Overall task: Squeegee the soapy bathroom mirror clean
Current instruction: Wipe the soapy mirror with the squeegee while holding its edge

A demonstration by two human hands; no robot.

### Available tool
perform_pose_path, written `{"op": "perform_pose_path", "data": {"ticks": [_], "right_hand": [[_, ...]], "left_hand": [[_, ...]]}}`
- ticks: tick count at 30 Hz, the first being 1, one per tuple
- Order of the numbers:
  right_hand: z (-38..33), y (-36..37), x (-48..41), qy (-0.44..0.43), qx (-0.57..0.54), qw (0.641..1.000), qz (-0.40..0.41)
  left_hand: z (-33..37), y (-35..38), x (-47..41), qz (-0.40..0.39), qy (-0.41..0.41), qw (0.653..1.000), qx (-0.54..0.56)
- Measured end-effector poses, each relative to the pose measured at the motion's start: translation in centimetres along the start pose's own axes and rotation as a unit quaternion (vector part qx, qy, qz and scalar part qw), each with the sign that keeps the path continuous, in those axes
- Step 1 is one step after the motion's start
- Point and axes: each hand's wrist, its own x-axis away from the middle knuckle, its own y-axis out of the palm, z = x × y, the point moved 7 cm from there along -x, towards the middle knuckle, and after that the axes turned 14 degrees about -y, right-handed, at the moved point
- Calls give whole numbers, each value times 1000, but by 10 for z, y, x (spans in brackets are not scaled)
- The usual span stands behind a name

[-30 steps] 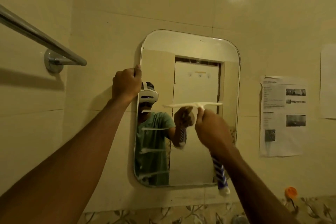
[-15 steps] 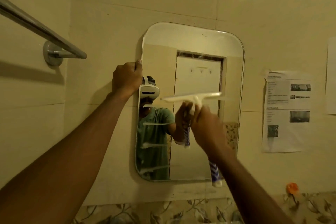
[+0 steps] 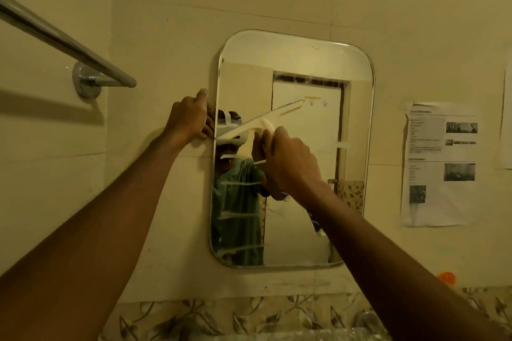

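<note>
Right hand (image 3: pixel 291 163) wraps squeegee (image 3: pixel 260 123) handle, blade tilted at mirror (image 3: pixel 304 58) upper left. Left hand (image 3: pixel 188 119) grips mirror's left edge. Best: level blade, even pressure, pull down through soap streaks (image 3: pixel 238 183).

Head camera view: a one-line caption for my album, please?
Right hand holds a tilted squeegee against the soap-streaked mirror while the left hand grips its left edge.

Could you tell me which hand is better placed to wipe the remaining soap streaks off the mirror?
Right, most likely. The right hand grips the squeegee, its blade tilted across the mirror above the streaks; the left hand holds the mirror's left edge.
</note>
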Motion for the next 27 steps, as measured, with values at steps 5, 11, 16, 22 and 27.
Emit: {"op": "perform_pose_path", "data": {"ticks": [5, 11, 16, 22, 27], "right_hand": [[22, 22, 49, -62, 52, 992, -97], [40, -8, 86, -124, 133, 971, -155], [8, -5, 39, -216, 168, 952, -134], [-12, 1, -18, -248, 184, 943, -127], [60, -22, 4, -200, 175, 949, -167]], "left_hand": [[-3, 2, 7, 47, 16, 999, -23], [-15, 3, 26, 86, -9, 995, -41], [-25, 4, 36, 97, -44, 993, -47], [-20, 6, 35, 69, -47, 996, -8], [-23, 7, 35, 74, -45, 996, -21]]}}
